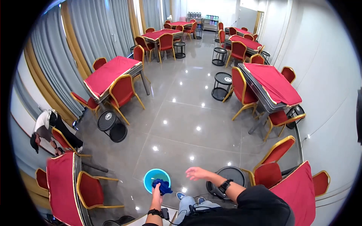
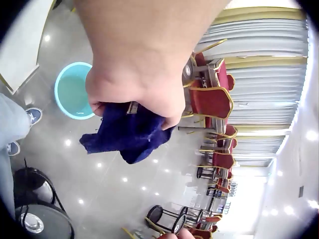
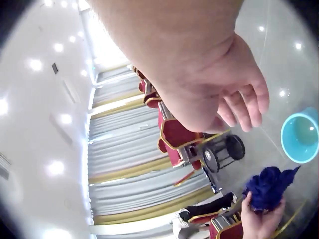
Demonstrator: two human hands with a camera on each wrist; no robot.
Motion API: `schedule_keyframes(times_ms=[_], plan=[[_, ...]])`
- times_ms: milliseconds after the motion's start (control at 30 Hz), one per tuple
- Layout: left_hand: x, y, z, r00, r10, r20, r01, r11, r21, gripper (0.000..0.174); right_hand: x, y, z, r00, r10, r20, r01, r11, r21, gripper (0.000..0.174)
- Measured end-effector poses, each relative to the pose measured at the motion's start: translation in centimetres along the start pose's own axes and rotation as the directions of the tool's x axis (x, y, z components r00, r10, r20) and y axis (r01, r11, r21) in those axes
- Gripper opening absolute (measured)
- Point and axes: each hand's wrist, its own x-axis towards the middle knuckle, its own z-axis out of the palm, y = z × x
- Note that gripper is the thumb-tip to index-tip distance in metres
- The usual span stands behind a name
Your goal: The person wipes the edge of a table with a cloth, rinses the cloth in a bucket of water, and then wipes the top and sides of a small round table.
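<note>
Close to the light blue bucket [image 1: 147, 180], the left hand [image 1: 157, 192] grips a crumpled dark blue cloth [image 1: 163, 186]. Right of the bucket, the right hand [image 1: 196, 173] hangs with loose, slightly bent fingers.

- The cloth [image 2: 132, 132] is coloured deep navy blue.
- The basin [image 3: 287, 137] is tinted bright turquoise.
- The red table covers [image 1: 111, 73] are edged with a pale trim.
- Red chairs [image 1: 122, 91] are framed in gold.
- The round side tables [image 1: 102, 122] are finished in black and marked with pale discs.
- Grey-blue curtains [image 1: 90, 32] are striped vertically by mustard panels [image 1: 70, 32].
- The grey floor [image 1: 177, 128] is crossed by thin, paler tile lines.
- The sleeve [image 1: 266, 207] is coloured black.
</note>
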Motion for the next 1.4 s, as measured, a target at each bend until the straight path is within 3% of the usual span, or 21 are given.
schedule_keyframes(times_ms=[167, 267, 367, 400, 433, 500, 533, 567, 600, 633, 700, 800, 867, 900, 967, 1067, 1133, 1233, 1333, 1367, 1400], plan=[[5.2, 1.5, 1.0, 0.977, -0.017, 0.21, 0.028, 0.998, -0.052, 0.046, 7.7, -5.8, 6.3, 0.98, 0.157, 0.121, -0.163, 0.986, 0.044, 0.056], [7.1, 1.5, 0.9, 0.961, 0.027, 0.275, -0.016, 0.999, -0.041, 0.044, 12.5, -7.3, 9.8, 0.97, 0.122, 0.21, -0.157, 0.974, 0.162, 0.062], [8.1, 0.7, -1.1, 0.952, 0.043, 0.304, 0.006, 0.988, -0.157, 0.041, 21.1, -0.6, 10.7, 0.985, 0.0, 0.172, 0.005, 1.0, -0.029, 0.059], [10.1, -1.0, -2.6, 0.946, -0.056, 0.318, 0.104, 0.985, -0.138, 0.039, 23.3, 0.6, 10.3, 0.984, 0.136, 0.112, -0.126, 0.987, -0.096, 0.051], [11.0, -1.9, -3.1, 0.957, -0.134, 0.256, 0.181, 0.969, -0.168, 0.038, 21.4, -3.9, 11.7, 0.949, 0.301, 0.089, -0.309, 0.947, 0.084, 0.045], [14.0, -4.2, -4.8, 0.953, -0.16, 0.258, 0.197, 0.973, -0.121, 0.031, 26.9, 1.5, 8.6, 0.901, 0.27, 0.34, -0.302, 0.952, 0.044, 0.041], [15.5, -6.4, -5.5, 0.985, -0.079, 0.151, 0.101, 0.983, -0.15, 0.027, 28.4, 3.2, 7.4, 0.884, 0.232, 0.406, -0.284, 0.956, 0.071, 0.037], [16.3, -7.4, -6.7, 0.996, -0.086, -0.004, 0.085, 0.99, -0.117, 0.025, 29.1, 0.9, 8.2, 0.864, 0.441, 0.243, -0.449, 0.893, -0.024, 0.036], [18.6, -10.9, -7.6, 0.983, 0.0, -0.186, -0.047, 0.968, -0.247, 0.022, 31.2, 1.2, 8.5, 0.847, 0.494, 0.196, -0.498, 0.867, -0.032, 0.036], [20.8, -15.0, -9.5, 0.959, 0.04, -0.282, -0.102, 0.972, -0.21, 0.018, 33.2, 1.5, 8.8, 0.848, 0.508, 0.152, -0.502, 0.861, -0.081, 0.038], [21.2, -16.1, -11.0, 0.879, -0.099, -0.466, -0.071, 0.94, -0.334, 0.015, 38.5, 4.8, 9.1, 0.788, 0.592, 0.171, -0.581, 0.806, -0.113, 0.033], [19.0, -16.7, -11.5, 0.804, -0.225, -0.55, -0.01, 0.92, -0.391, 0.018, 42.9, 7.4, 11.9, 0.702, 0.639, 0.314, -0.63, 0.763, -0.146, 0.041], [20.7, -16.4, -12.3, 0.78, -0.286, -0.556, 0.013, 0.897, -0.442, 0.02, 47.7, 11.0, 14.6, 0.759, 0.639, 0.128, -0.517, 0.71, -0.478, 0.051], [22.0, -17.7, -12.5, 0.774, -0.323, -0.545, 0.033, 0.88, -0.473, 0.021, 50.1, 13.2, 15.7, 0.802, 0.567, 0.184, -0.391, 0.734, -0.555, 0.06], [23.7, -19.4, -12.4, 0.782, -0.372, -0.5, 0.034, 0.826, -0.563, 0.02, 56.1, 19.7, 15.7, 0.87, 0.424, 0.251, -0.02, 0.54, -0.841, 0.069], [27.4, -21.7, -12.4, 0.809, -0.388, -0.442, 0.088, 0.823, -0.561, 0.022, 64.1, 26.4, 15.6, 0.87, 0.303, 0.388, 0.308, 0.28, -0.909, 0.07], [29.1, -23.4, -11.7, 0.853, -0.325, -0.409, 0.049, 0.83, -0.556, 0.023, 67.9, 27.9, 16.1, 0.892, 0.389, 0.228, 0.218, 0.07, -0.973, 0.073], [32.2, -23.4, -12.3, 0.896, -0.248, -0.367, 0.006, 0.835, -0.551, 0.024, 71.1, 32.2, 16.4, 0.977, 0.18, -0.112, -0.122, 0.048, -0.991, 0.079], [34.1, -23.9, -12.2, 0.917, -0.267, -0.297, 0.041, 0.803, -0.595, 0.028, 70.2, 34.6, 16.5, 0.937, 0.317, 0.148, 0.149, 0.021, -0.989, 0.08], [34.7, -23.6, -12.3, 0.915, -0.293, -0.278, 0.057, 0.775, -0.63, 0.028, 70.4, 34.1, 16.1, 0.865, 0.401, 0.301, 0.33, -0.004, -0.944, 0.076], [35.1, -23.5, -12.5, 0.909, -0.32, -0.266, 0.07, 0.748, -0.66, 0.029, 70.9, 34.6, 15.4, 0.891, 0.376, 0.253, 0.279, -0.015, -0.96, 0.074]])
